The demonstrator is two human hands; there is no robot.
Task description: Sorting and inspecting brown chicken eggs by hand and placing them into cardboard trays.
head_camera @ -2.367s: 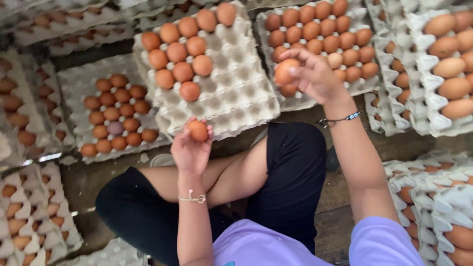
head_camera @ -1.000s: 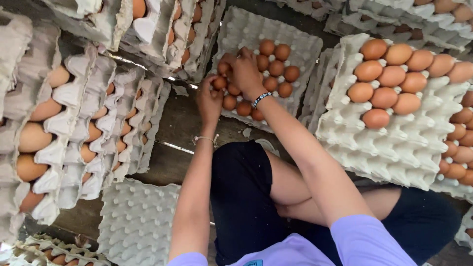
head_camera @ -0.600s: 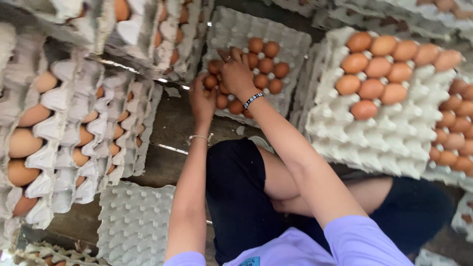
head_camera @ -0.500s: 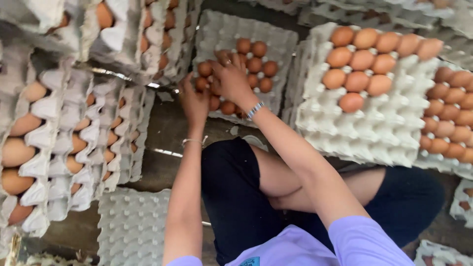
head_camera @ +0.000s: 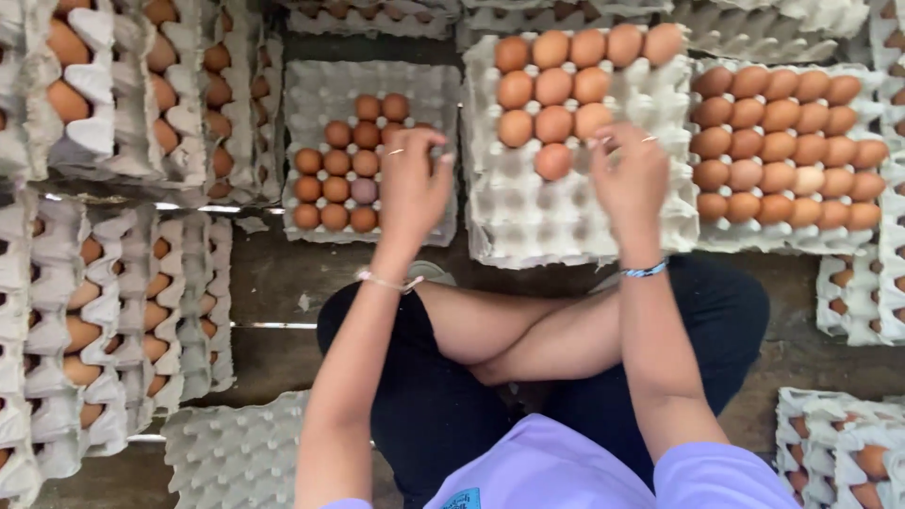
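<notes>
hands (head_camera: 523,179) over egg trays (head_camera: 566,221), brown eggs (head_camera: 554,90)

Dark wooden plank floor (head_camera: 283,283) is carrying grey pulp egg trays (head_camera: 368,85) all around, most holding brown eggs (head_camera: 556,123), one empty tray (head_camera: 236,452) lying lower left.

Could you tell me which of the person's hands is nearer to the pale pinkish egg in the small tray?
The left hand is nearer: it hovers just right of the pale pinkish egg over the small tray. The right hand is farther right, over the middle tray.
</notes>
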